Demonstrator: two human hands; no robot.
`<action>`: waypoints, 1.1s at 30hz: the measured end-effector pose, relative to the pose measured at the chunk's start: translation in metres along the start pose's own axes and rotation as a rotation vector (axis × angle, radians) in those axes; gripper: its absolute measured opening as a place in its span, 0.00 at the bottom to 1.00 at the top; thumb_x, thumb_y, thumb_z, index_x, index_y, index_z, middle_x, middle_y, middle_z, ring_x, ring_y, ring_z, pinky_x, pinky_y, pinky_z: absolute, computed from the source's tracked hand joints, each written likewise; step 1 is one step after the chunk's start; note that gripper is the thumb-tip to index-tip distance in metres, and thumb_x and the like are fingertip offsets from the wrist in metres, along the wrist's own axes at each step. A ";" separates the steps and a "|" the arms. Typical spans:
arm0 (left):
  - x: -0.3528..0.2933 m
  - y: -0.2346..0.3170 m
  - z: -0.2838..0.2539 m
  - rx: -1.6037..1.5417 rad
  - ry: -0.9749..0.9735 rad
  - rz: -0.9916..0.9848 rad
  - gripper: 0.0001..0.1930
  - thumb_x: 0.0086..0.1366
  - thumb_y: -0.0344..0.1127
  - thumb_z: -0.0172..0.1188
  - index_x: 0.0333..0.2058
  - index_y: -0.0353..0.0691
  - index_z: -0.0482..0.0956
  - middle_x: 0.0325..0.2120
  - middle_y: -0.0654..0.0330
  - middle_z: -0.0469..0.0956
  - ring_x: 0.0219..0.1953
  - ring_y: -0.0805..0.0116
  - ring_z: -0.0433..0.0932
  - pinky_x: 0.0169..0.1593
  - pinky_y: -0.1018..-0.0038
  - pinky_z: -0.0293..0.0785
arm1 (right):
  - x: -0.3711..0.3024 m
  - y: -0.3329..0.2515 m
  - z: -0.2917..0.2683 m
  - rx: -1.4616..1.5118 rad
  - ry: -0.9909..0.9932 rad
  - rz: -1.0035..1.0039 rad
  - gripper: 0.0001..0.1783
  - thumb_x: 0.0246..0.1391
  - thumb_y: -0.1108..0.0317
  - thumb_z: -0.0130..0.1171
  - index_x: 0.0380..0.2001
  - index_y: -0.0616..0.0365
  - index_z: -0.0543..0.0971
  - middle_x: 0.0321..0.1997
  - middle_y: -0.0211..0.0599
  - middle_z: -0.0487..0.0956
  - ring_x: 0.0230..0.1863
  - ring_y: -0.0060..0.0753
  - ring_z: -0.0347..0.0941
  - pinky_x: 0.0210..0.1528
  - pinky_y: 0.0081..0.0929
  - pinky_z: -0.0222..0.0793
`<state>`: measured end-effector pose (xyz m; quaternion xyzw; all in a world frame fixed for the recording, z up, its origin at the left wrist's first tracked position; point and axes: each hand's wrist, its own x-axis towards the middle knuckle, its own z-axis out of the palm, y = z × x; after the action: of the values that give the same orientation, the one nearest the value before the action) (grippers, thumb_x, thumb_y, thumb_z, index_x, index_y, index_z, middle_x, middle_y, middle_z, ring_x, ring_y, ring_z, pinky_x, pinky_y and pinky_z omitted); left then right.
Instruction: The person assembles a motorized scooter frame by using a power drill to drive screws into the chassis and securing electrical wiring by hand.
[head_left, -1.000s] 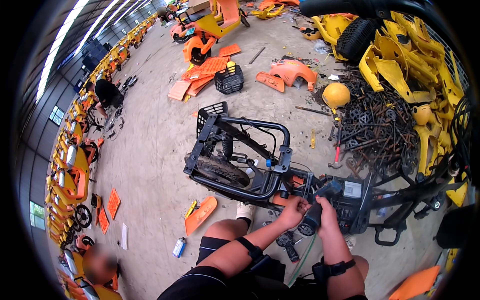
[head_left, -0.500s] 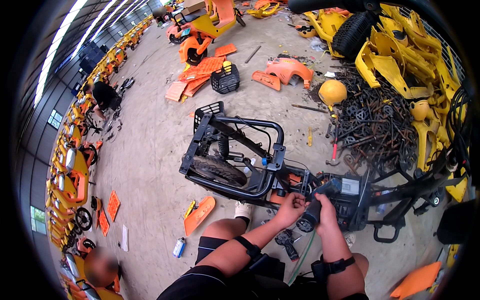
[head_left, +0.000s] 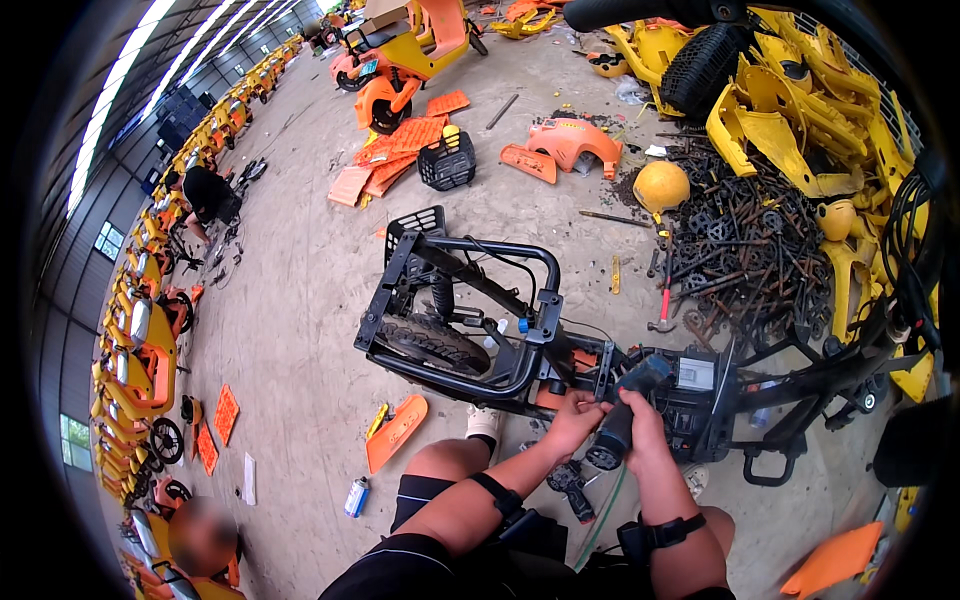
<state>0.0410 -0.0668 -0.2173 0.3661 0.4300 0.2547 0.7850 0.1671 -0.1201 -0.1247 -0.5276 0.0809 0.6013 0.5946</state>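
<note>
My right hand (head_left: 646, 428) is wrapped round a dark cylindrical power tool (head_left: 613, 432); its teal-and-black head lies over the frame, and its round end points toward me. Close beside it, my left hand (head_left: 574, 424) has its fingertips pinched together near the tool's body; whatever they hold is too small or hidden. Both hands are at the near side of a stripped black scooter frame (head_left: 480, 385) lying on the floor, its rear wheel (head_left: 432, 342) to the left. Below my hands a black cordless drill-like tool (head_left: 572, 492) rests on the floor.
A red-handled hammer (head_left: 665, 305) lies beyond the frame, beside a heap of rusty metal parts (head_left: 750, 260). Yellow body panels (head_left: 790, 130) are piled at far right. Orange panels (head_left: 397, 433) and a spray can (head_left: 356, 497) lie left. Another person (head_left: 207, 192) crouches near the scooter row.
My left fingers have shifted slightly and reach flatter toward the tool. The power tool has tilted a little, its round end a bit lower. The view has moved slightly.
</note>
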 end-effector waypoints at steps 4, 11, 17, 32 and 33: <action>0.002 -0.001 -0.001 -0.008 0.022 -0.020 0.19 0.64 0.26 0.57 0.51 0.30 0.62 0.43 0.52 0.80 0.44 0.68 0.79 0.48 0.75 0.75 | 0.003 0.002 0.003 0.002 0.021 -0.006 0.14 0.56 0.62 0.60 0.40 0.59 0.76 0.34 0.37 0.80 0.32 0.30 0.77 0.38 0.28 0.73; 0.002 0.003 0.000 -0.020 0.053 -0.044 0.19 0.64 0.27 0.59 0.51 0.30 0.63 0.43 0.51 0.79 0.45 0.67 0.79 0.49 0.74 0.75 | 0.008 0.007 0.006 -0.015 0.045 -0.044 0.15 0.55 0.60 0.59 0.39 0.60 0.76 0.33 0.36 0.80 0.33 0.31 0.77 0.39 0.30 0.73; -0.001 0.006 0.005 -0.056 0.097 -0.003 0.15 0.64 0.28 0.63 0.46 0.34 0.70 0.37 0.58 0.79 0.36 0.73 0.80 0.40 0.77 0.78 | 0.016 0.010 0.002 0.018 0.027 -0.027 0.16 0.56 0.60 0.62 0.42 0.59 0.76 0.35 0.43 0.80 0.31 0.35 0.78 0.35 0.31 0.76; -0.002 0.007 0.000 -0.003 0.062 0.035 0.15 0.63 0.28 0.63 0.45 0.34 0.69 0.37 0.59 0.78 0.37 0.74 0.79 0.41 0.78 0.77 | 0.015 0.015 0.003 -0.013 0.041 -0.052 0.15 0.56 0.61 0.61 0.42 0.59 0.77 0.35 0.43 0.81 0.31 0.34 0.78 0.35 0.30 0.76; -0.002 0.008 0.000 0.005 0.074 0.039 0.15 0.63 0.28 0.63 0.44 0.34 0.69 0.37 0.59 0.78 0.36 0.74 0.78 0.41 0.78 0.77 | 0.015 0.015 0.003 -0.019 0.046 -0.053 0.15 0.56 0.61 0.61 0.42 0.59 0.77 0.35 0.43 0.81 0.31 0.34 0.78 0.35 0.30 0.76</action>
<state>0.0392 -0.0638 -0.2100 0.3669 0.4521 0.2821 0.7625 0.1570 -0.1127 -0.1422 -0.5488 0.0747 0.5740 0.6031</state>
